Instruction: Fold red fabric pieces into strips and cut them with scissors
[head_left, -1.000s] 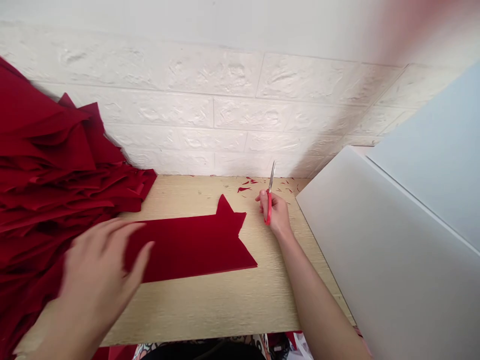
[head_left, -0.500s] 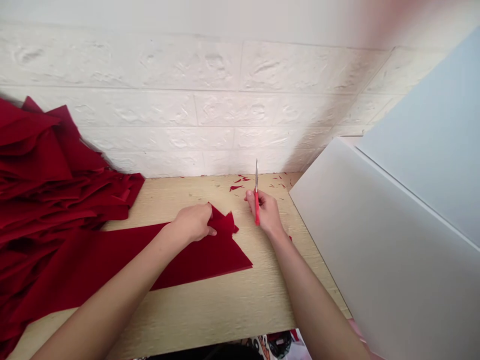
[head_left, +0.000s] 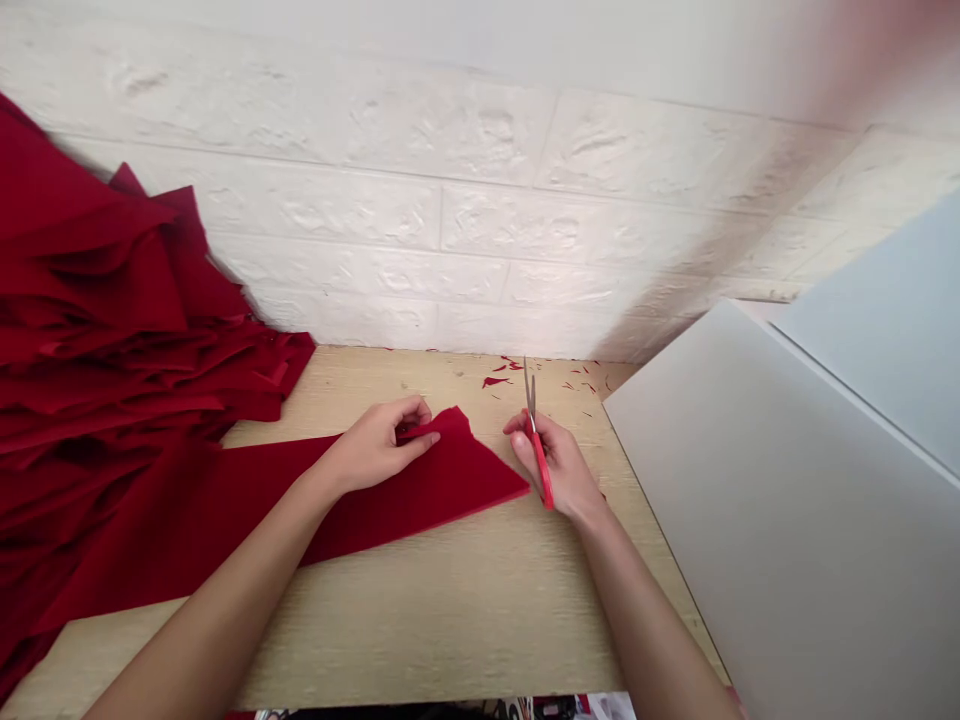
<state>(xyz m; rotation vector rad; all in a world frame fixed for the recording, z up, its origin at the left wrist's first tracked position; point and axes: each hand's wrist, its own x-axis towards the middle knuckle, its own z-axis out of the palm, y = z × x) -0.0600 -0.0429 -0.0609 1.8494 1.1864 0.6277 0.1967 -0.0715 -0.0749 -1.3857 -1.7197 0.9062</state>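
Note:
A long strip of red fabric (head_left: 390, 515) lies across the wooden table, its right end cut at a slant. My left hand (head_left: 386, 440) pinches the upper edge of this strip near that end, thumb on top, lifting a fold. To the right, my right hand (head_left: 559, 460) grips red-handled scissors (head_left: 541, 465). Their blades point away from me toward the wall and stand slightly apart, with nothing between them. The strip's pointed corner lies close beside the scissors' handle; I cannot tell whether they touch.
A tall heap of red fabric (head_left: 97, 330) fills the left side. Small red scraps (head_left: 495, 381) lie along the back of the wooden table (head_left: 450, 620) by the white brick-patterned wall (head_left: 360, 210). A white panel (head_left: 780, 500) leans along the right edge.
The view has shifted a little. My left hand has gone from resting on the fabric to pinching its edge. The scissors have tilted, come nearer the strip's corner, and their blades have parted.

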